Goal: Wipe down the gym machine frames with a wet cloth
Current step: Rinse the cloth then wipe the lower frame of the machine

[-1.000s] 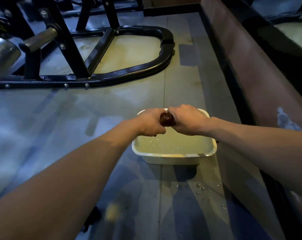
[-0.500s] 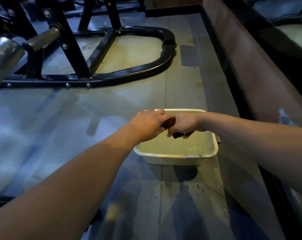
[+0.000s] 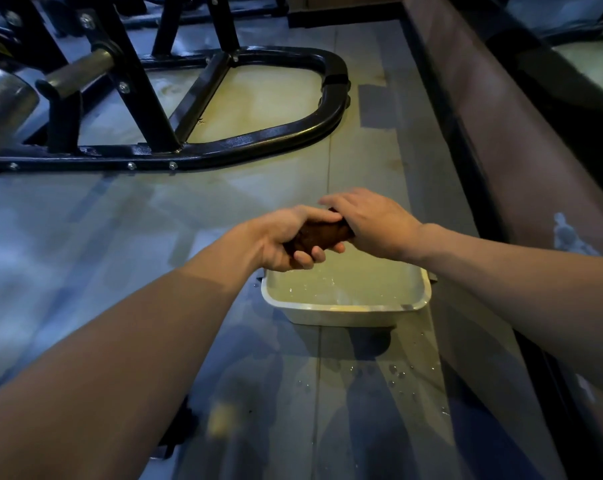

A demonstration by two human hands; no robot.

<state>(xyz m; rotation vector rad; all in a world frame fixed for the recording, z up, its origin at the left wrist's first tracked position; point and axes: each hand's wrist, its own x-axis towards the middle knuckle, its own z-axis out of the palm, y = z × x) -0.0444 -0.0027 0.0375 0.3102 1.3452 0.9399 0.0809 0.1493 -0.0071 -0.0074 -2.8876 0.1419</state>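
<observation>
A: What do the hands hold?
B: The left hand (image 3: 286, 240) and the right hand (image 3: 372, 226) both grip a dark, rolled cloth (image 3: 322, 233), one at each end, above a pale basin (image 3: 345, 311) with water inside.
A: Where does the basin stand?
B: On the grey floor (image 3: 120, 237). Water drops (image 3: 397, 374) lie on the floor just beside it. The black machine frame (image 3: 258, 142) is further away, at the top left.

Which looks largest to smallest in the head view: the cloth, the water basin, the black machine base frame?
1. Black machine base frame, though it lies farther from the camera.
2. Water basin.
3. Cloth, bunched between left hand and right hand, partly hidden.
</observation>
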